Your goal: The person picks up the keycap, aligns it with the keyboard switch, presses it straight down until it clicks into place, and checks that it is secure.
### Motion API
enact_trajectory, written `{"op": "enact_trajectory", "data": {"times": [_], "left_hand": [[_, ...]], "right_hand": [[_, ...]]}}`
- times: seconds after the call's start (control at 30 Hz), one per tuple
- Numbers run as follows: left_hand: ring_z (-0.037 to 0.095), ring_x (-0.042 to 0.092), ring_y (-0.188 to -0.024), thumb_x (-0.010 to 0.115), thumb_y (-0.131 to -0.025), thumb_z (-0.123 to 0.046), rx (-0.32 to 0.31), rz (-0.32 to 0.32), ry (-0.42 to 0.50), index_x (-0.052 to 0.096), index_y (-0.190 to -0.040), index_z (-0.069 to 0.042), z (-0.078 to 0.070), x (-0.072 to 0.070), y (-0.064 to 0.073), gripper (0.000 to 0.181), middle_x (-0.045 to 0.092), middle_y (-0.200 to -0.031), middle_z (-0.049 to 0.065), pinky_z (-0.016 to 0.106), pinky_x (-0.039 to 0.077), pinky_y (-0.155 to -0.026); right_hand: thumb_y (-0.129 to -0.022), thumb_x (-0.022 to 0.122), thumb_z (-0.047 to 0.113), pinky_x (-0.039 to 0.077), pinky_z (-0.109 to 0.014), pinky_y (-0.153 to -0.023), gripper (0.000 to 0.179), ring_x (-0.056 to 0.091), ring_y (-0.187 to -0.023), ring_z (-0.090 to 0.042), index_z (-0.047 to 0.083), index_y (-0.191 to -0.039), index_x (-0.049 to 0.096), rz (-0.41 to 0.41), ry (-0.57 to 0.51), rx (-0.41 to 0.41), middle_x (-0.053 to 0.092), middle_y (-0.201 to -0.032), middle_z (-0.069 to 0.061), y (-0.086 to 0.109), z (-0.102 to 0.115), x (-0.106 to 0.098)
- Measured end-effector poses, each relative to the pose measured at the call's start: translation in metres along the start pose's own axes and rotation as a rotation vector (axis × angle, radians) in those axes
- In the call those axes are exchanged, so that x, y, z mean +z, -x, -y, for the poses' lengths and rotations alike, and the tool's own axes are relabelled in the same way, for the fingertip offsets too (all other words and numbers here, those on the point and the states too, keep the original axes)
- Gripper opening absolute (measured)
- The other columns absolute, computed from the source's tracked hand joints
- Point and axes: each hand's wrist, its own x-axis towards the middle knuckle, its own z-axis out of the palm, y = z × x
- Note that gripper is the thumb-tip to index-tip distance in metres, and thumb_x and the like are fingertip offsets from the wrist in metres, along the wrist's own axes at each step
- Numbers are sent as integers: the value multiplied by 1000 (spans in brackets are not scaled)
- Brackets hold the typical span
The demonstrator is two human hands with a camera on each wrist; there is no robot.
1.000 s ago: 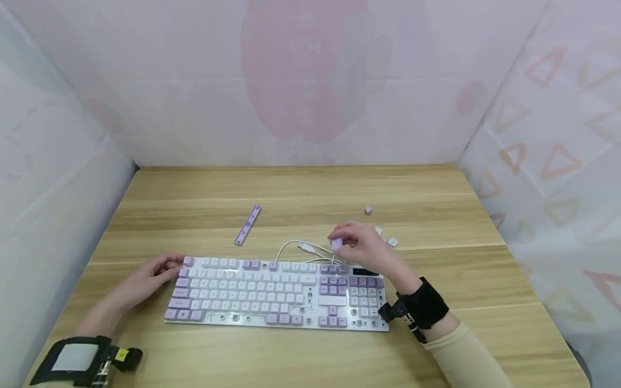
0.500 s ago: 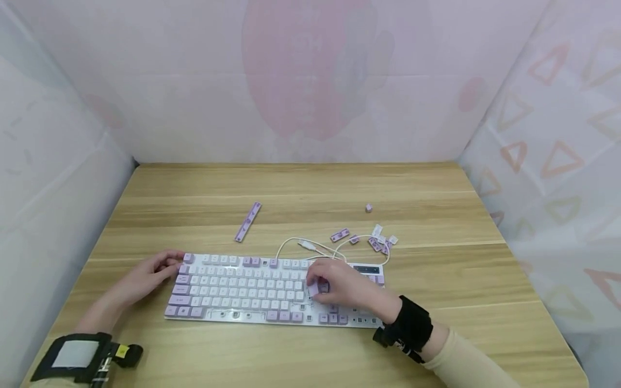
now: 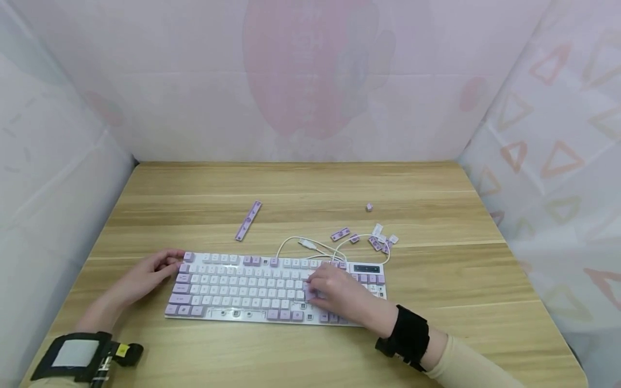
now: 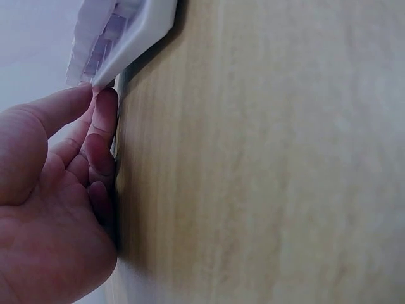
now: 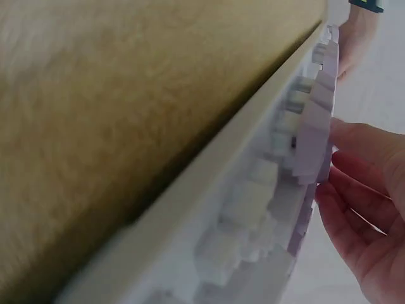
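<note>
A white and purple keyboard (image 3: pixel 247 295) lies on the wooden table, with several bare switch spots among its keys. At its upper left corner my left hand (image 3: pixel 145 279) holds the edge; the left wrist view shows the thumb and fingertips right at the corner. Over the right end of the main key block, my right hand (image 3: pixel 337 293) pinches a large purple keycap (image 3: pixel 309 293). Seen from the right wrist, the thumb and fingertips sit at keycap height above the row of white switches (image 5: pixel 243 206). The hand hides part of the keys to its right.
Behind the keyboard lie a white USB cable (image 3: pixel 306 244) and several loose purple and white keycaps (image 3: pixel 374 244). One small keycap (image 3: pixel 369 207) stands farther back. A long purple keycap (image 3: pixel 248 221) lies back left on the table (image 3: pixel 194 188). Fabric walls enclose the back and sides.
My right hand has come from behind the keyboard, carrying the large purple keycap left and towards me, then lower onto the key block. The left hand stays at the corner.
</note>
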Motion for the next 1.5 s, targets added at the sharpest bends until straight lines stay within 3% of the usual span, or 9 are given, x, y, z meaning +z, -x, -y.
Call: {"op": "enact_trajectory", "data": {"times": [0.13, 0.5, 0.77, 0.87, 1.17, 1.5], "left_hand": [[15, 49, -97, 47, -105, -41, 6, -2, 0, 48, -142, -6, 0, 0, 0, 51, 59, -119, 13, 19, 40, -75], [19, 48, -101, 47, -105, -43, -5, -3, -7, 48, -143, -7, 2, 0, -2, 53, 58, -122, 13, 20, 39, -76], [19, 48, -102, 47, -105, -44, -5, 1, -13, 48, -143, -8, 3, 0, -3, 53, 58, -123, 13, 18, 39, -76], [17, 48, -100, 47, -105, -43, -2, 4, -9, 48, -144, -7, 4, 0, -3, 53, 58, -122, 13, 18, 39, -76], [16, 48, -99, 48, -105, -43, 10, -5, -19, 49, -142, -7, 6, 0, -4, 52, 59, -119, 12, 18, 39, -76], [13, 49, -96, 47, -105, -45, 15, -8, -19, 50, -141, -7, 6, 1, -4, 52, 59, -119, 12, 19, 40, -75]], "right_hand": [[-83, 81, 22, 53, -25, -92, 23, 65, -101, -13, 12, -104, 77, -13, 51, -17, 71, -105, 0, 3, 2, 0], [-88, 76, 22, 54, -25, -91, 20, 65, -103, -15, 11, -105, 76, -42, 70, 9, 69, -112, -4, 9, 6, 6], [-88, 76, 25, 53, -23, -89, 14, 67, -96, -11, 14, -96, 78, -105, 296, -124, 76, -104, 1, 7, 6, 11], [-88, 76, 27, 53, -22, -88, 15, 66, -95, -10, 15, -97, 78, -76, 315, -142, 76, -102, 2, 6, 6, 9], [-87, 74, 11, 53, -26, -93, 13, 63, -104, -14, 15, -97, 79, 21, 409, -244, 72, -102, 5, 5, 4, 1], [-87, 74, 11, 53, -21, -92, 9, 66, -103, -11, 15, -93, 80, 135, 462, -242, 71, -101, 5, 1, 8, 4]]}}
